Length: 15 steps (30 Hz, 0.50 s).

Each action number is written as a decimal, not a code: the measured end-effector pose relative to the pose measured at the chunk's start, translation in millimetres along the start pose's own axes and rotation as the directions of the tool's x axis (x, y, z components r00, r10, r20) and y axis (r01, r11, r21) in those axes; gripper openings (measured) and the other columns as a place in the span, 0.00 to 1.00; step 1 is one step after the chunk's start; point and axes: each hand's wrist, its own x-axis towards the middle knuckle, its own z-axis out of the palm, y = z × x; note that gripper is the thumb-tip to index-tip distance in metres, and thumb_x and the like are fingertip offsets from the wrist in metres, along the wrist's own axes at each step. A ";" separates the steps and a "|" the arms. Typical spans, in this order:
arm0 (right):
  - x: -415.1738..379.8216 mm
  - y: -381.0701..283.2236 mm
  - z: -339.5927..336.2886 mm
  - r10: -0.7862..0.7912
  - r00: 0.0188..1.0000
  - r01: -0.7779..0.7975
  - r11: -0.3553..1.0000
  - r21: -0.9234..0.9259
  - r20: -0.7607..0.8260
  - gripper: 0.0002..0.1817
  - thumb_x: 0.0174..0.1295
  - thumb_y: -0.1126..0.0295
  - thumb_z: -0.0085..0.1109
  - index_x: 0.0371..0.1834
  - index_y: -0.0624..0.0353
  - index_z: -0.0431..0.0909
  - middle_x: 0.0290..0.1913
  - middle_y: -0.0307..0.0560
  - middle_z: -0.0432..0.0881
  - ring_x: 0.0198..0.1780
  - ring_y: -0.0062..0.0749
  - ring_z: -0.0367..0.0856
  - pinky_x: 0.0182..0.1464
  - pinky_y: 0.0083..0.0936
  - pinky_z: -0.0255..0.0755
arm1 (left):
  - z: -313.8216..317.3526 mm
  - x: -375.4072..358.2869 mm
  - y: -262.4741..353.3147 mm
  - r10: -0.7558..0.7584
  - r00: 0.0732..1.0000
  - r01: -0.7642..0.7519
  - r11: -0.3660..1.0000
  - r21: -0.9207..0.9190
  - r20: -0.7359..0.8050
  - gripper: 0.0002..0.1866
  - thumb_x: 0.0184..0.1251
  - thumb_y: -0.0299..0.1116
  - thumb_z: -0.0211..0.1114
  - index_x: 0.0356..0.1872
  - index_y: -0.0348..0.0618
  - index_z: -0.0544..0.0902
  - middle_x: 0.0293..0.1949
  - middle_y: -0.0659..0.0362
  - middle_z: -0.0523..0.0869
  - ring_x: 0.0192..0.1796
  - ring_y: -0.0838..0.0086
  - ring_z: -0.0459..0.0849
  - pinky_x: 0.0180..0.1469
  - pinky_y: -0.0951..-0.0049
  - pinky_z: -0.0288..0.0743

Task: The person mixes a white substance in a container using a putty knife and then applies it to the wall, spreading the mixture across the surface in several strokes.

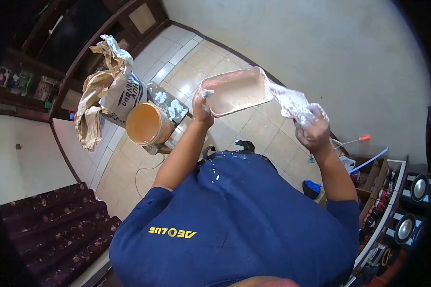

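Note:
My left hand [202,109] is closed on the left end of a rectangular plastic tub [238,112], its thumb smeared white over the rim. Pale, creamy liquid [237,91] lies inside the tub, which is held above the tiled floor. Off the tub's right end, my right hand [313,128] is wrapped around a white-coated, wet rag-like wad [292,103]. A narrow strand of the wad stretches left to the tub's corner. White residue covers the right fingers.
An orange-lined bucket [149,123] stands at left beside an opened paper sack [122,98] and a board with white lumps [170,104]. A wall [321,43] rises ahead. Shelves with speakers [405,226] are at right; dark patterned fabric [57,229] is lower left.

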 end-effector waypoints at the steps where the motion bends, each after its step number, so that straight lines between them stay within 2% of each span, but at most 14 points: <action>1: 6.2 -0.2 1.5 -0.027 0.999 0.025 0.999 -0.047 -0.030 0.17 0.40 0.71 0.63 0.38 0.55 0.82 0.38 0.44 0.81 0.47 0.39 0.76 0.47 0.39 0.72 | -0.3 0.6 0.4 -0.017 0.999 0.018 1.000 0.025 -0.032 0.23 0.56 0.40 0.54 0.51 0.39 0.73 0.47 0.54 0.79 0.49 0.66 0.79 0.52 0.67 0.73; 2: 11.4 -1.3 4.0 -0.055 0.997 0.050 0.994 -0.095 -0.059 0.16 0.40 0.72 0.62 0.37 0.56 0.82 0.37 0.42 0.81 0.46 0.39 0.77 0.41 0.38 0.74 | -0.5 1.5 0.9 -0.032 0.997 0.035 0.998 0.050 -0.063 0.22 0.56 0.40 0.54 0.50 0.39 0.74 0.47 0.54 0.79 0.48 0.66 0.79 0.51 0.68 0.73; 3: 16.6 -5.7 14.9 -0.049 0.995 0.042 0.995 -0.091 -0.083 0.16 0.40 0.72 0.62 0.37 0.56 0.82 0.37 0.42 0.81 0.46 0.39 0.77 0.41 0.38 0.74 | -2.2 4.0 8.3 -0.024 0.998 0.028 0.997 0.072 -0.054 0.22 0.56 0.40 0.54 0.50 0.39 0.74 0.47 0.54 0.79 0.48 0.66 0.79 0.51 0.68 0.73; 5: 18.4 -11.8 35.0 -0.051 0.999 0.053 0.990 -0.127 0.016 0.15 0.40 0.71 0.61 0.36 0.56 0.81 0.38 0.43 0.81 0.47 0.40 0.76 0.43 0.38 0.73 | 0.9 3.5 15.3 0.012 0.999 -0.010 0.999 0.039 -0.030 0.22 0.56 0.41 0.54 0.50 0.40 0.74 0.46 0.54 0.79 0.47 0.66 0.79 0.49 0.67 0.74; 6: 14.0 -15.0 59.0 -0.019 1.000 0.020 0.998 -0.061 0.008 0.15 0.39 0.74 0.61 0.35 0.57 0.80 0.37 0.46 0.81 0.45 0.45 0.76 0.48 0.41 0.69 | -0.6 5.9 27.1 0.021 0.999 -0.019 0.998 0.066 -0.025 0.22 0.56 0.41 0.54 0.50 0.40 0.74 0.46 0.54 0.79 0.47 0.66 0.79 0.49 0.67 0.74; 8: -2.7 -13.1 53.3 -0.053 0.997 0.056 0.995 -0.078 0.048 0.15 0.39 0.73 0.61 0.35 0.57 0.81 0.37 0.46 0.81 0.46 0.45 0.76 0.48 0.40 0.69 | 7.0 -0.9 20.0 -0.068 0.989 0.058 0.995 -0.077 -0.132 0.21 0.57 0.41 0.54 0.50 0.41 0.74 0.44 0.55 0.80 0.47 0.66 0.80 0.49 0.66 0.75; 11: -12.9 -6.8 38.2 -0.086 0.993 0.095 0.989 -0.117 0.074 0.14 0.39 0.74 0.61 0.34 0.57 0.81 0.37 0.45 0.81 0.46 0.43 0.76 0.48 0.38 0.69 | -14.6 4.2 5.3 -0.073 0.976 0.040 0.987 -0.156 -0.207 0.21 0.58 0.42 0.54 0.49 0.42 0.74 0.43 0.55 0.80 0.46 0.65 0.80 0.48 0.65 0.76; 13: -19.4 0.2 32.7 -0.023 0.992 0.035 0.995 -0.095 0.127 0.12 0.40 0.72 0.60 0.32 0.55 0.81 0.39 0.43 0.81 0.49 0.41 0.75 0.50 0.43 0.67 | -23.7 3.9 3.1 -0.069 0.984 0.043 0.987 -0.158 -0.163 0.20 0.57 0.41 0.54 0.49 0.42 0.74 0.42 0.56 0.80 0.46 0.66 0.80 0.48 0.65 0.76; 14: -20.2 1.7 29.1 0.000 0.996 0.006 0.997 -0.071 0.084 0.10 0.43 0.75 0.60 0.32 0.56 0.81 0.36 0.45 0.81 0.45 0.42 0.77 0.45 0.41 0.69 | -27.7 1.5 1.3 -0.039 0.988 0.019 0.991 -0.131 -0.151 0.20 0.57 0.40 0.55 0.48 0.42 0.75 0.42 0.56 0.80 0.46 0.66 0.80 0.48 0.66 0.76; 15: -14.6 2.7 26.8 -0.002 0.996 0.008 0.997 -0.074 0.085 0.10 0.43 0.75 0.60 0.32 0.56 0.81 0.36 0.45 0.81 0.45 0.42 0.77 0.45 0.41 0.69 | -27.1 1.4 4.5 -0.005 0.991 -0.009 0.994 -0.105 -0.137 0.19 0.56 0.39 0.55 0.48 0.42 0.75 0.42 0.57 0.80 0.46 0.66 0.80 0.47 0.67 0.76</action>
